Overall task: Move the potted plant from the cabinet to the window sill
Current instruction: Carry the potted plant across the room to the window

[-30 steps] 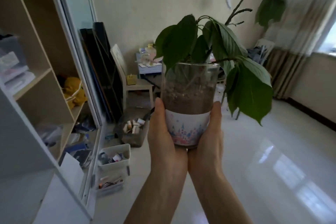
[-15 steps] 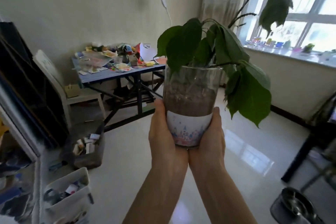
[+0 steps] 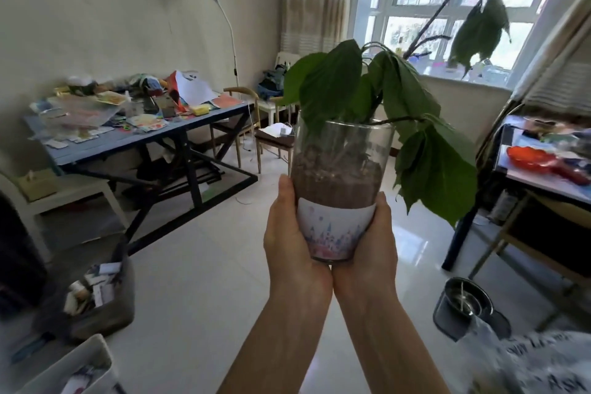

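The potted plant [image 3: 339, 182] is a clear glass jar of brown soil with a white castle-print band and drooping green leaves, held upright at chest height in the middle of the head view. My left hand [image 3: 292, 243] cups its lower left side and my right hand [image 3: 374, 249] cups its lower right, heels of the palms together under the base. The window sill [image 3: 460, 78] runs along the far right wall under a bright window, with several small items on it. The cabinet is out of view.
A cluttered blue table [image 3: 134, 134] stands at left with a white chair [image 3: 60, 192] beside it. Wooden chairs [image 3: 256, 125] sit by the far wall. Another table [image 3: 543, 169] is at right, a metal pot [image 3: 463, 301] on the floor below. Bins [image 3: 96, 294] line the lower left floor.
The view has swung right, away from the cabinet; the window and sill have come into view ahead. Both hands keep the same hold on the jar.
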{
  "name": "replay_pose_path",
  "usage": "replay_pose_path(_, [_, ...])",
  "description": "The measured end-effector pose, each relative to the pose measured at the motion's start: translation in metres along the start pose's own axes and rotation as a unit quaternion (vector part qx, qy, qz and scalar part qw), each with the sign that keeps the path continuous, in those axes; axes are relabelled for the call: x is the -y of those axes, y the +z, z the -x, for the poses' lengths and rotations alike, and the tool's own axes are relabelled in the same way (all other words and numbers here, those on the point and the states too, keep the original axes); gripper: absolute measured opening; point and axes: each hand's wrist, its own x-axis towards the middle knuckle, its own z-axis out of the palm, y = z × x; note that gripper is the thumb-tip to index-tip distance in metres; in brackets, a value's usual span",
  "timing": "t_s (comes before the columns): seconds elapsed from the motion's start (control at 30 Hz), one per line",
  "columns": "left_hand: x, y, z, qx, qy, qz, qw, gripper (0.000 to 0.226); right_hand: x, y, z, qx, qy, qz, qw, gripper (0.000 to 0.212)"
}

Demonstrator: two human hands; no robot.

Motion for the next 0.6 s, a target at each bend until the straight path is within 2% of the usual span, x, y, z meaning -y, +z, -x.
replay_pose_path(0.23, [0.024, 0.037, -0.027, 0.002, -0.028, -0.03, 0.999, 0.034, 0.029, -0.017, -0.043, -0.013, -0.032, 0.002, 0.999, 0.035])
replay_pose_path(0.37, [0.035, 0.06, -0.045, 0.011, -0.049, -0.029, 0.998, 0.05, 0.048, -0.023, -0.071, -0.016, -0.039, -0.004, 0.999, 0.034])
replay_pose_path(0.6, [0.06, 0.101, -0.081, -0.006, -0.056, -0.01, 0.998, 0.04, 0.086, -0.032, -0.12, -0.01, -0.051, 0.003, 0.999, 0.033])
